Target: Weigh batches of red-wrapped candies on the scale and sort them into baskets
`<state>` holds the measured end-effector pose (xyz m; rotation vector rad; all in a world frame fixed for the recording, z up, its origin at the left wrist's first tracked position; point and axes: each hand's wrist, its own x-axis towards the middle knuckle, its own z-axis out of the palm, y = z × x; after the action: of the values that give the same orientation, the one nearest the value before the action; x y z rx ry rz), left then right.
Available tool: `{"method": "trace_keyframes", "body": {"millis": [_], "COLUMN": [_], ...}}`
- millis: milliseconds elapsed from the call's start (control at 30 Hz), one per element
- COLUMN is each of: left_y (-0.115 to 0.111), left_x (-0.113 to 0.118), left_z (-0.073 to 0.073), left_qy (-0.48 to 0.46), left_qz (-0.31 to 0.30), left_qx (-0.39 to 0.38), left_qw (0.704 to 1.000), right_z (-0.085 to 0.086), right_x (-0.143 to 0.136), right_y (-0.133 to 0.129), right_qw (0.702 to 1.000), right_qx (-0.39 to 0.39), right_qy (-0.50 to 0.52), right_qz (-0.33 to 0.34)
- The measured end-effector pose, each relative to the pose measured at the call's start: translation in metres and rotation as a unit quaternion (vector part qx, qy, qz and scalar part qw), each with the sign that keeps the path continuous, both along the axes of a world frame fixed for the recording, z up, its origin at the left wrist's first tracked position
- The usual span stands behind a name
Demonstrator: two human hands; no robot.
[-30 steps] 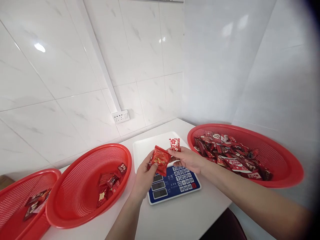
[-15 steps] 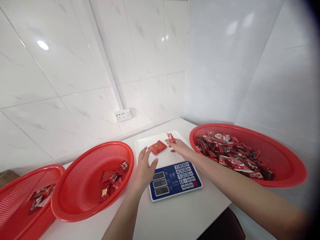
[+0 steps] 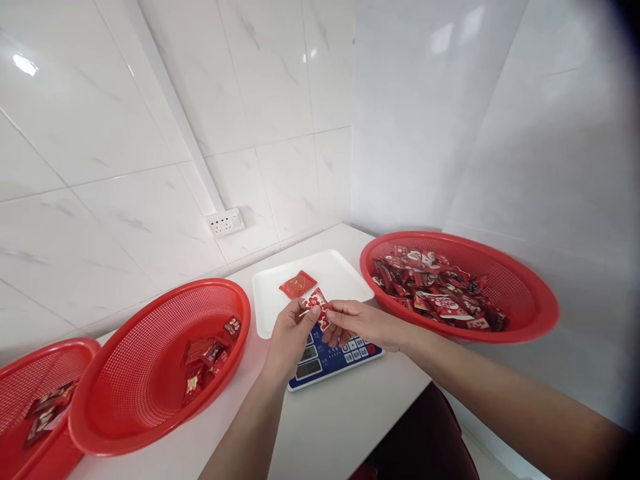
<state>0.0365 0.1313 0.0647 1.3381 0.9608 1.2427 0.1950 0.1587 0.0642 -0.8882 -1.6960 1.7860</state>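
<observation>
Between my two hands is a small red-and-white patterned packet (image 3: 316, 303), held above the front of a digital scale (image 3: 335, 363). The fingers of my left hand (image 3: 294, 327) pinch its left side. My right hand (image 3: 353, 321) grips the packet from the right, thumb and fingers closed on it. Just beyond my hands, a red packet with gold print (image 3: 298, 284) lies flat on the scale's white weighing tray (image 3: 340, 270). My hands cover part of the blue keypad panel.
A red basket (image 3: 535, 307) heaped with wrapped packets stands at the right. Another red basket (image 3: 125, 373) with several packets is on the left, beside a third red basket (image 3: 15, 367) at the far left edge. A wall socket (image 3: 225, 223) sits behind the white table (image 3: 320, 427).
My right hand has brought the packet left and nearer. My left hand, formerly open beside the tray, has closed on the packet's other side. The view has shifted slightly right.
</observation>
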Motion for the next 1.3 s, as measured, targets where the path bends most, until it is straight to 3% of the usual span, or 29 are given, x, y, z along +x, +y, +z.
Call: {"method": "trace_keyframes", "body": {"millis": [100, 200, 367, 500, 600, 667, 733, 833, 1000, 1300], "left_y": [-0.001, -0.003, -0.002, 0.003, 0.008, 0.012, 0.016, 0.025, 0.045, 0.081], "left_x": [0.001, -0.001, -0.009, -0.017, -0.024, -0.028, -0.032, -0.036, -0.041, -0.033], "left_z": [-0.006, -0.013, -0.023, -0.026, -0.027, -0.027, -0.028, -0.032, -0.036, -0.028], "left_qy": [0.040, 0.081, 0.125, 0.192, 0.263, 0.322, 0.378, 0.443, 0.512, 0.568], "left_qz": [0.013, 0.037, 0.056, 0.145, 0.209, 0.195, 0.159, 0.116, 0.098, 0.125], "left_qx": [-0.008, -0.017, -0.016, 0.027, 0.085, 0.118, 0.137, 0.141, 0.125, 0.131], "left_qw": [0.999, 0.996, 0.990, 0.970, 0.938, 0.919, 0.902, 0.878, 0.844, 0.803], "right_z": [0.000, 0.000, -0.005, -0.008, -0.006, -0.006, -0.008, -0.018, -0.033, -0.035], "right_x": [0.008, 0.013, 0.005, -0.013, -0.025, -0.031, -0.035, -0.037, -0.039, -0.041], "right_y": [0.001, 0.000, 0.003, 0.022, 0.038, 0.045, 0.050, 0.059, 0.079, 0.091], "right_qw": [0.995, 0.985, 0.978, 0.967, 0.951, 0.914, 0.858, 0.807, 0.788, 0.773], "right_qx": [0.065, 0.121, 0.153, 0.188, 0.235, 0.294, 0.365, 0.449, 0.457, 0.455], "right_qy": [-0.069, -0.126, -0.141, -0.159, -0.196, -0.276, -0.352, -0.371, -0.411, -0.435], "right_qz": [-0.024, -0.006, -0.026, -0.063, -0.038, -0.042, -0.079, -0.092, -0.039, -0.075]}}
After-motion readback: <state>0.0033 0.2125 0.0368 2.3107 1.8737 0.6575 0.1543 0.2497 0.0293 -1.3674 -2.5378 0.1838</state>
